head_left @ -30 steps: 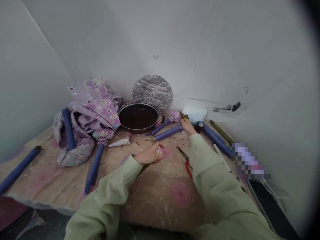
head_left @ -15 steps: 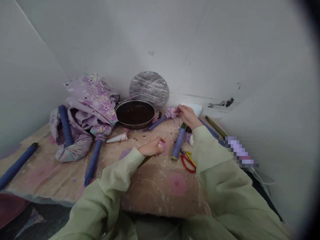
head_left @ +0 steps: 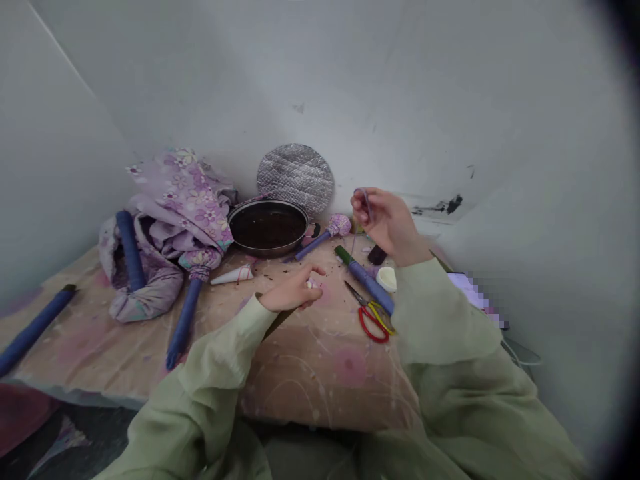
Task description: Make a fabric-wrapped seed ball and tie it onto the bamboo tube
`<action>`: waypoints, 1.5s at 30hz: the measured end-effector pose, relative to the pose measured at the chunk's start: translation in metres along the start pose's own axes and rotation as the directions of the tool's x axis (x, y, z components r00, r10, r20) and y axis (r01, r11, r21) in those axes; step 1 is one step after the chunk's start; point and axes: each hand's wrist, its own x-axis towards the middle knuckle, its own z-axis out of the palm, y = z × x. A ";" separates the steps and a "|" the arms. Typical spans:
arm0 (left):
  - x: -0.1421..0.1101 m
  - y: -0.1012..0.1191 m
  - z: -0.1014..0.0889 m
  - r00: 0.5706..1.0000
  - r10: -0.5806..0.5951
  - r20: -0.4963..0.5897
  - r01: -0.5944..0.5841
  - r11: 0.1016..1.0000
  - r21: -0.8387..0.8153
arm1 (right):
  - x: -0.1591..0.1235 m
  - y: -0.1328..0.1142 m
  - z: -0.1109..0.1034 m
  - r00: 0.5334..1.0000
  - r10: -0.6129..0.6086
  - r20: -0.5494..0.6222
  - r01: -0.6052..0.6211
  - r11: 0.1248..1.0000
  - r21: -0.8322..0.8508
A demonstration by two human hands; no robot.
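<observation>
Low over the near middle of the table, my left hand [head_left: 295,290] is closed, with a bit of purple floral cloth [head_left: 313,284] showing between thumb and forefinger. A dark olive stick [head_left: 278,324] runs below that hand and wrist; its far end is hidden. My right hand [head_left: 387,223] is raised at the right, its fingers pinched on a thin purple thread [head_left: 368,202] that trails down. Under it lie a blue-wrapped stick [head_left: 367,280] with a green end and scissors [head_left: 370,313] with red and yellow handles.
At the back stands a black pan [head_left: 270,230] beside a round silver foil pad [head_left: 296,177]. Bundled floral cloth [head_left: 185,200] fills the left, with blue-wrapped sticks [head_left: 185,323] around it. A white roll [head_left: 387,279] and a white cone [head_left: 233,275] lie on the tablecloth.
My right hand has lifted up and slightly right, away from the cloth-headed blue stick, drawing the purple thread. My left hand has shifted slightly left, its forefinger extended more.
</observation>
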 end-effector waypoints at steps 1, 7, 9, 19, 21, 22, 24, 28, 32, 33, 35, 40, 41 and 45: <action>-0.002 0.003 -0.001 1.000 0.016 -0.005 -0.016 1.000 -0.003 | -0.008 -0.002 0.003 1.000 0.011 0.023 -0.011 1.000 -0.017; -0.012 0.029 0.002 0.995 0.095 -0.042 -0.097 0.995 -0.038 | -0.065 -0.001 0.007 0.999 0.030 0.040 -0.024 0.990 -0.142; -0.012 0.039 0.007 0.987 0.152 -0.044 -0.154 0.986 -0.057 | -0.080 -0.003 0.008 0.998 0.035 0.049 -0.027 0.987 -0.156; -0.005 0.069 0.033 0.965 0.263 -0.003 -0.259 0.948 -0.186 | -0.109 -0.012 0.017 0.993 -0.023 -0.117 -0.001 0.980 -0.197; -0.004 0.069 0.035 0.967 0.254 -0.024 -0.253 0.943 -0.216 | -0.113 -0.010 0.018 0.991 -0.021 -0.129 -0.005 0.980 -0.201; -0.003 0.068 0.036 0.968 0.249 -0.045 -0.252 0.940 -0.231 | -0.114 -0.008 0.018 0.990 -0.027 -0.138 -0.002 0.979 -0.202; -0.001 0.064 0.038 0.967 0.236 -0.099 -0.254 0.932 -0.258 | -0.116 -0.002 0.017 0.985 -0.041 -0.166 0.006 0.978 -0.207; 0.002 0.057 0.035 0.962 0.241 -0.124 -0.268 0.914 -0.304 | -0.115 0.012 0.013 0.980 -0.028 -0.199 -0.031 0.958 -0.285; 0.006 0.053 0.031 0.963 0.260 -0.071 -0.269 0.905 -0.330 | -0.112 0.026 0.009 0.956 -0.045 -0.290 -0.080 0.910 -0.406; 0.006 0.053 0.030 0.964 0.257 -0.071 -0.266 0.904 -0.335 | -0.112 0.028 0.008 0.951 -0.049 -0.304 -0.091 0.899 -0.428; 0.007 0.052 0.030 0.968 0.238 -0.077 -0.250 0.909 -0.334 | -0.113 0.030 0.007 0.951 -0.064 -0.303 -0.091 0.877 -0.472; 0.006 0.057 0.035 0.972 0.181 -0.149 -0.215 0.942 -0.259 | -0.115 0.020 0.008 0.965 -0.204 -0.161 0.021 0.677 -0.735; 0.006 0.058 0.036 0.969 0.176 -0.172 -0.214 0.948 -0.236 | -0.116 0.017 0.008 0.967 -0.224 -0.117 0.048 0.617 -0.785; 0.004 0.063 0.039 0.947 0.187 -0.260 -0.225 0.966 -0.128 | -0.123 0.011 0.008 0.967 -0.254 -0.037 0.095 0.486 -0.869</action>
